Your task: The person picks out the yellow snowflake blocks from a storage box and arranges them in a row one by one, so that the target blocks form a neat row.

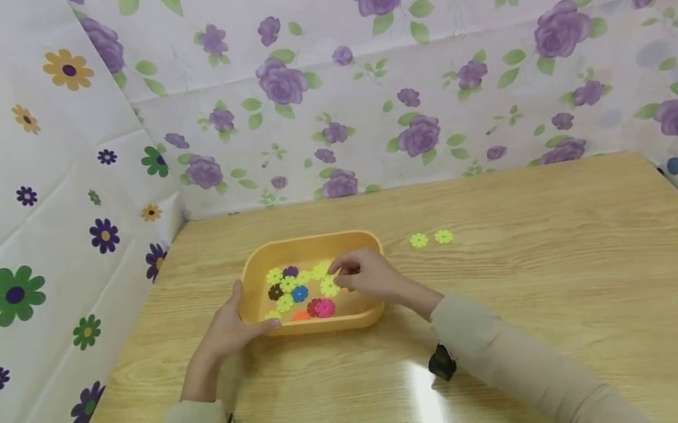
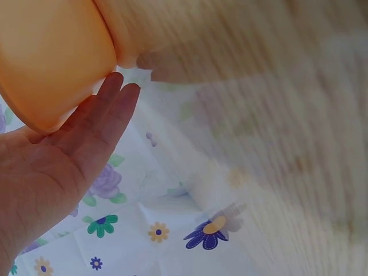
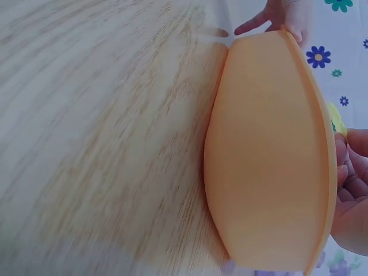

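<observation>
An orange plastic tray (image 1: 324,325) stands on the wooden table, with flower-shaped plastic discs in yellow, blue, purple, brown, pink and orange inside. My left hand (image 1: 228,331) holds its left end, the thumb over the front rim; in the left wrist view the fingers (image 2: 109,118) lie against the outer wall. Over the tray's right part, my right hand (image 1: 368,277) pinches a yellow flower disc (image 3: 337,119) between thumb and fingers, seen in the right wrist view just past the rim. Other discs are partly hidden by this hand.
Two yellow discs, a left one (image 1: 419,240) and a right one (image 1: 443,236), lie on the table right of the tray. Flower-patterned sheets (image 1: 321,96) hang behind and at the left. A small black object (image 1: 441,362) shows beside the right sleeve.
</observation>
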Demonstrator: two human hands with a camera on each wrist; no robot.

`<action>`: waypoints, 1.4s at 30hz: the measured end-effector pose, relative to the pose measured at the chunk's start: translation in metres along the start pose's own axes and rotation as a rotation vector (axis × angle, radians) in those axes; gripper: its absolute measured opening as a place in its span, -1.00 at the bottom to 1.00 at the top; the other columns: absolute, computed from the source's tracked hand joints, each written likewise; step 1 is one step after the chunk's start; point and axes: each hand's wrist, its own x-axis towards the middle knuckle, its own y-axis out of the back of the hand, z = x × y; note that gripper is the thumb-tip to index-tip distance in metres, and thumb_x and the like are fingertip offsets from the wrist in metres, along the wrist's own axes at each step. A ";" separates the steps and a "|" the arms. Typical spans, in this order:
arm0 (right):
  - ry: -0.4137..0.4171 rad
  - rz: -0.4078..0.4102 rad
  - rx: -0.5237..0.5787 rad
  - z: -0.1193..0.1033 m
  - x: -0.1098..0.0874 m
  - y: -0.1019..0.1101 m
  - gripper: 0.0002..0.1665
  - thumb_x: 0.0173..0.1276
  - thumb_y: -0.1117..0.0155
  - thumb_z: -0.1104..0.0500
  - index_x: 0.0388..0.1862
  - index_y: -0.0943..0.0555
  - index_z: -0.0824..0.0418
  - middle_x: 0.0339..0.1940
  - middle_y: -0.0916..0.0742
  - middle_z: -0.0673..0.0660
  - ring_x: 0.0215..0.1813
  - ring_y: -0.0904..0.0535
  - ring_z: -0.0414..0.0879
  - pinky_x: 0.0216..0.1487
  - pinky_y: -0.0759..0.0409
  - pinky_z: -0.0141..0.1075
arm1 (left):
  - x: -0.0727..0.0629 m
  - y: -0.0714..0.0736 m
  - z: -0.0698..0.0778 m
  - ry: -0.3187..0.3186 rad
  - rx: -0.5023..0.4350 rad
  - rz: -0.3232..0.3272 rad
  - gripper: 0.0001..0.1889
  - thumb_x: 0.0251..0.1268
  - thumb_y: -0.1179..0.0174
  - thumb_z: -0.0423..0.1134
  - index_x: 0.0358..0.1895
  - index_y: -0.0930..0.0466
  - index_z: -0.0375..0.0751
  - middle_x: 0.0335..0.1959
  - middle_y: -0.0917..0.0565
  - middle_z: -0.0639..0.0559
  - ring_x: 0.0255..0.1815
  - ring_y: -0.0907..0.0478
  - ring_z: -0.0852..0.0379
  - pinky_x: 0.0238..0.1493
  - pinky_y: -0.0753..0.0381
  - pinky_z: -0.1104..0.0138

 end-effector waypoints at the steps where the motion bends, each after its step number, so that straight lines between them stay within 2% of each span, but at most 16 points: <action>1: -0.001 0.005 0.007 0.000 -0.001 0.002 -0.82 0.23 -0.18 0.34 -0.20 -0.61 0.38 -0.44 -0.67 0.29 -0.42 -0.55 0.15 -0.49 -0.46 -0.39 | 0.000 0.000 0.000 0.001 0.001 -0.001 0.17 -0.02 -0.36 -0.03 0.39 0.39 -0.41 0.40 0.17 -0.39 0.33 -0.02 -0.31 0.28 -0.03 -0.02; 8: -0.033 0.036 0.049 0.005 -0.008 0.011 -0.81 0.24 -0.18 0.32 -0.18 -0.61 0.35 -0.46 -0.66 0.18 -0.45 -0.53 -0.01 -0.43 -0.50 -0.31 | 0.001 0.001 0.000 0.004 0.010 -0.002 0.16 -0.01 -0.35 -0.02 0.39 0.39 -0.43 0.39 0.17 -0.40 0.33 -0.01 -0.31 0.28 -0.02 -0.03; 14: -0.035 0.057 0.090 0.006 -0.016 0.016 -0.81 0.25 -0.17 0.33 -0.17 -0.60 0.36 -0.44 -0.65 0.26 -0.38 -0.54 0.18 -0.35 -0.53 -0.04 | 0.000 0.001 0.000 0.007 0.007 -0.006 0.16 -0.01 -0.35 -0.04 0.39 0.40 -0.41 0.39 0.18 -0.40 0.33 -0.01 -0.31 0.28 -0.03 -0.02; 17: -0.037 0.073 0.106 0.005 -0.019 0.021 -0.80 0.25 -0.16 0.33 -0.16 -0.61 0.34 -0.44 -0.65 0.25 -0.36 -0.53 0.23 -0.34 -0.52 0.02 | 0.000 0.002 0.001 0.008 0.011 -0.007 0.16 -0.01 -0.35 -0.04 0.38 0.41 -0.41 0.39 0.17 -0.41 0.32 -0.02 -0.32 0.28 -0.03 -0.02; 22: -0.035 0.084 0.112 0.007 -0.024 0.032 -0.80 0.26 -0.16 0.32 -0.14 -0.61 0.33 -0.44 -0.65 0.24 -0.36 -0.53 0.23 -0.42 -0.52 -0.15 | -0.001 0.003 0.001 0.007 0.011 -0.008 0.17 -0.01 -0.35 -0.04 0.38 0.41 -0.43 0.39 0.17 -0.42 0.33 -0.01 -0.32 0.28 -0.01 -0.02; 31: -0.057 0.105 0.113 0.020 -0.033 0.055 -0.77 0.27 -0.16 0.34 -0.10 -0.59 0.40 -0.41 -0.65 0.21 -0.34 -0.53 0.21 -0.39 -0.54 -0.29 | -0.001 0.003 -0.002 0.000 0.014 -0.004 0.17 -0.02 -0.36 -0.03 0.38 0.40 -0.43 0.38 0.16 -0.42 0.31 -0.04 -0.33 0.27 -0.05 -0.02; 36: -0.074 0.111 0.113 0.028 -0.038 0.067 -0.74 0.28 -0.15 0.34 -0.07 -0.57 0.42 -0.35 -0.65 0.25 -0.36 -0.54 0.12 -0.37 -0.55 -0.25 | 0.000 0.001 -0.002 -0.013 0.020 0.007 0.17 -0.02 -0.36 -0.03 0.38 0.39 -0.44 0.38 0.15 -0.43 0.31 -0.06 -0.32 0.26 -0.07 -0.02; 42: -0.098 0.122 0.075 0.039 -0.044 0.081 -0.75 0.29 -0.16 0.31 -0.07 -0.58 0.39 -0.37 -0.65 0.20 -0.42 -0.51 -0.02 -0.43 -0.51 -0.27 | 0.000 -0.001 -0.002 -0.020 0.030 0.015 0.17 -0.03 -0.36 -0.04 0.38 0.38 -0.45 0.38 0.14 -0.44 0.30 -0.09 -0.33 0.25 -0.10 -0.02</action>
